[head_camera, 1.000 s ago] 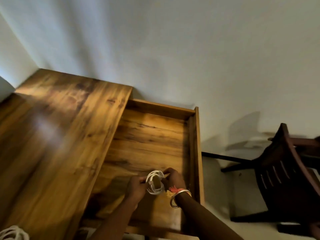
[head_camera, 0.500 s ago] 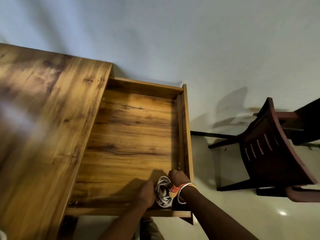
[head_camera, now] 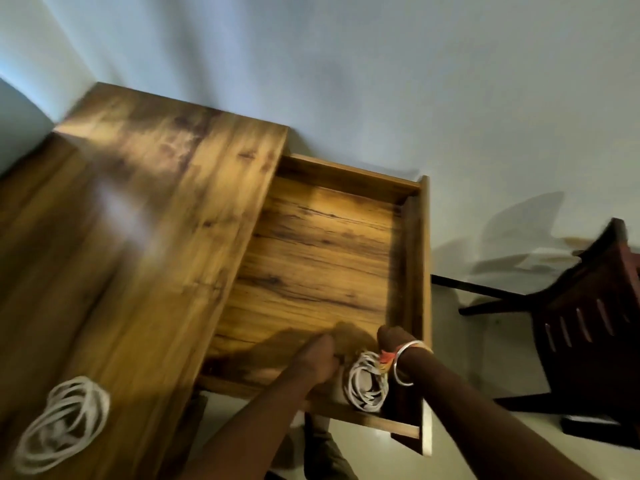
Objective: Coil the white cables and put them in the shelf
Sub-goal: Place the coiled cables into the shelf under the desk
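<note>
The left hand [head_camera: 317,362] hung over the near end of the pull-out shelf [head_camera: 425,271], fingers curled, just beside a coiled white cable [head_camera: 367,384]; through the blur I could not tell whether it gripped anything. The right hand [head_camera: 389,339] dipped into the shelf's near right corner, a silver bangle [head_camera: 405,362] on its wrist, its fingers hidden, so its grip was unclear too. The coil lay in that corner between both hands. A second white cable [head_camera: 60,422] sat loosely looped on the desk top [head_camera: 138,237], well apart. A dark chair [head_camera: 588,323] stood to the right.
</note>
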